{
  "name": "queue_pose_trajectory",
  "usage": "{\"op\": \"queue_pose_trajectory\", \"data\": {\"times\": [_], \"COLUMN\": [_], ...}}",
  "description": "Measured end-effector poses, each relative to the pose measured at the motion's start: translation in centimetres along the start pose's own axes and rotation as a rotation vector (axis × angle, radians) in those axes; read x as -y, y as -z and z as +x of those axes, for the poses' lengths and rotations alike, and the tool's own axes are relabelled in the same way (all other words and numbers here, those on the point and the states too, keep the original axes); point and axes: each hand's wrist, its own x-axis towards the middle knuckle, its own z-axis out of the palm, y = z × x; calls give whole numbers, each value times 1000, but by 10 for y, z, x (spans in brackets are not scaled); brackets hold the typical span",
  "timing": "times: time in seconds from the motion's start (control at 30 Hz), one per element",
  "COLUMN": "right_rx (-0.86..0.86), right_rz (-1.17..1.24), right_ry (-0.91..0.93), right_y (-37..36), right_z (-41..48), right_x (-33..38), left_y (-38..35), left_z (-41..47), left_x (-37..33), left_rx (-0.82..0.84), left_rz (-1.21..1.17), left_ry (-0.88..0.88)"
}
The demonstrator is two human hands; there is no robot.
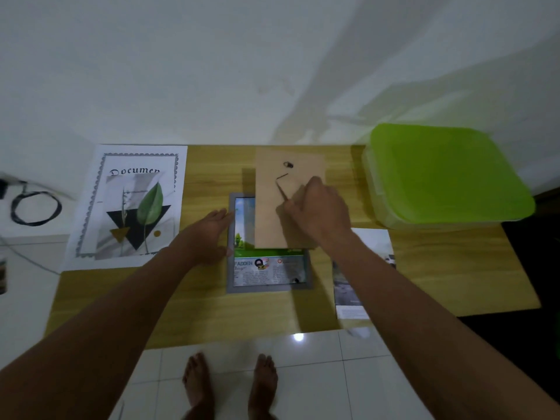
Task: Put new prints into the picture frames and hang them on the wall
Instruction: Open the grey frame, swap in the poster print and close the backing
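Note:
A grey picture frame [269, 287] lies flat on the wooden table [212, 304] with a printed sheet [266, 269] inside it. A brown backing board [269, 213] with a stand flap and a small hanger ring lies shifted toward the far side, covering the frame's upper part. My right hand [315, 207] grips the stand flap on the board with curled fingers. My left hand [212, 228] lies flat on the table, its straight fingers touching the frame's left edge. A leaf print [136, 210] rests on a bordered document sheet [100, 189] at the left.
A green-lidded plastic box [448, 174] stands at the table's back right. Another print [348, 298] lies under my right forearm. A black cable coil [33, 207] sits on the surface to the left. White wall behind; tiled floor and my bare feet below.

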Motion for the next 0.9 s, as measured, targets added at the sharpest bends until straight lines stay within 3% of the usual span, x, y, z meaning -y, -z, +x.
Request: {"op": "queue_pose_trajectory", "data": {"times": [0.37, 0.9], "right_rx": [89, 56], "right_rz": [-32, -117], "right_ry": [-58, 5], "right_y": [-68, -72], "right_z": [-43, -47], "right_x": [3, 9], "left_y": [-2, -6], "left_z": [2, 2], "left_x": [6, 11], "left_rx": [-7, -23], "left_rz": [31, -9], "left_ry": [16, 39]}}
